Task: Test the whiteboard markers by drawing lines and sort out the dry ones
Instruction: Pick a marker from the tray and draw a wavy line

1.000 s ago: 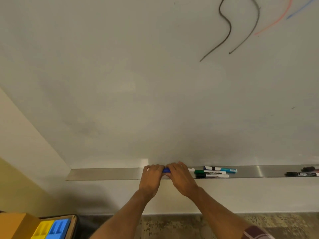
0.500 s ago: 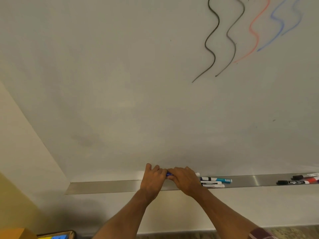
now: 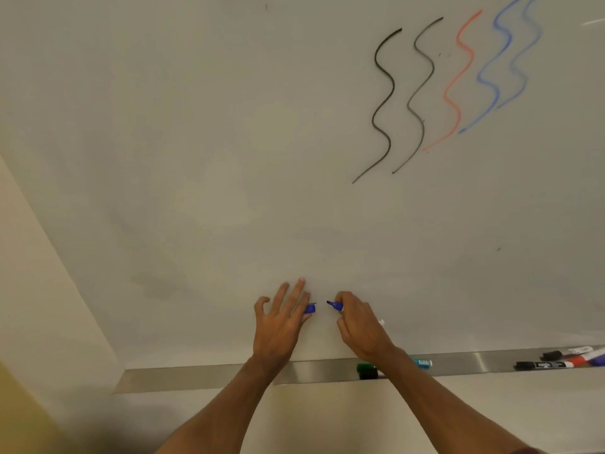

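**Blue marker uncapped in front of the board, test stroke not yet drawn.**

My left hand pinches the small blue plastic cap, its other fingers spread loose. My right hand is curled round the white-barrelled blue whiteboard marker, whose dark tip points left at the cap, just apart from it. Half a second ago both hands were together low at the long brushed-steel tray with the cap still on. They have since risen and parted, so I judge the drawing step comes next. On the tray, a green-capped marker and a teal marker lie near my right forearm, and a cluster of black and red markers lies far right. The white whiteboard carries five wavy test lines at upper right: two black, one red and two blue, the rightmost fainter.
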Demonstrator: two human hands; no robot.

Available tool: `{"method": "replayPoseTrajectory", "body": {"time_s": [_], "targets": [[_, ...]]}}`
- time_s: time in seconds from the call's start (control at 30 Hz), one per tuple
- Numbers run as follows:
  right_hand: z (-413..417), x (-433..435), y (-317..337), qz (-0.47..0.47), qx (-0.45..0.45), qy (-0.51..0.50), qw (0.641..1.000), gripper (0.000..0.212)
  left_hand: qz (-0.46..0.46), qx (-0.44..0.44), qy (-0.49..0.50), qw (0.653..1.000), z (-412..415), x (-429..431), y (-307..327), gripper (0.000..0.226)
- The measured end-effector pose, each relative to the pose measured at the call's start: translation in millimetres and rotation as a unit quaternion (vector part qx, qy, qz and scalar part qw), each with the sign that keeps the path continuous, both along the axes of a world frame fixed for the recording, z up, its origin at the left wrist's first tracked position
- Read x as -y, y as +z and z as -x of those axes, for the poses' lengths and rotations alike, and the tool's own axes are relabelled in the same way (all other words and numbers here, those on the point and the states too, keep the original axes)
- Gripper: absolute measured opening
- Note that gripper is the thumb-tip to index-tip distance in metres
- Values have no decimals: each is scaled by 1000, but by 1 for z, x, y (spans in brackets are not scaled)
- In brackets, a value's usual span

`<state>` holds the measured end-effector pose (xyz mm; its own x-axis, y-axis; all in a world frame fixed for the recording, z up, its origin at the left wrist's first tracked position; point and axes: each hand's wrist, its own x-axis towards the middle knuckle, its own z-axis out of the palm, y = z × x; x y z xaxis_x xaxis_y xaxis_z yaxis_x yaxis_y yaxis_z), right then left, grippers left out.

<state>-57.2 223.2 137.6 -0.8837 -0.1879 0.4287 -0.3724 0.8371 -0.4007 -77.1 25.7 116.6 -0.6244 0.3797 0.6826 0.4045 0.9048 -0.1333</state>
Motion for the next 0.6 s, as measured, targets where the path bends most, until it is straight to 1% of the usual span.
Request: {"method": "replayPoseTrajectory", "body": {"time_s": [0.07, 0.17, 0.23, 0.33, 0.47, 0.53, 0.6], "targets": [[6, -2, 18, 4, -54, 7, 999, 29, -3, -40, -15, 999, 6, 0, 19, 44], [13, -3, 54, -17, -145, 33, 989, 36, -15, -96, -32, 995, 17, -2, 56, 43], [18, -5, 81, -18, -185, 40, 982, 39, -23, -132, -35, 990, 26, -3, 84, 43], [24, -7, 127, 16, -231, 34, 972, 40, -31, -182, -40, 982, 40, -2, 133, 43], [29, -7, 188, 78, -298, 46, 950, 43, -36, -250, -45, 966, 54, -2, 208, 42], [29, -6, 218, 128, -322, 56, 936, 39, -36, -280, -38, 959, 60, -3, 247, 43], [30, -4, 245, 144, -360, 66, 919, 26, -36, -298, -34, 953, 66, -3, 281, 46]]}}
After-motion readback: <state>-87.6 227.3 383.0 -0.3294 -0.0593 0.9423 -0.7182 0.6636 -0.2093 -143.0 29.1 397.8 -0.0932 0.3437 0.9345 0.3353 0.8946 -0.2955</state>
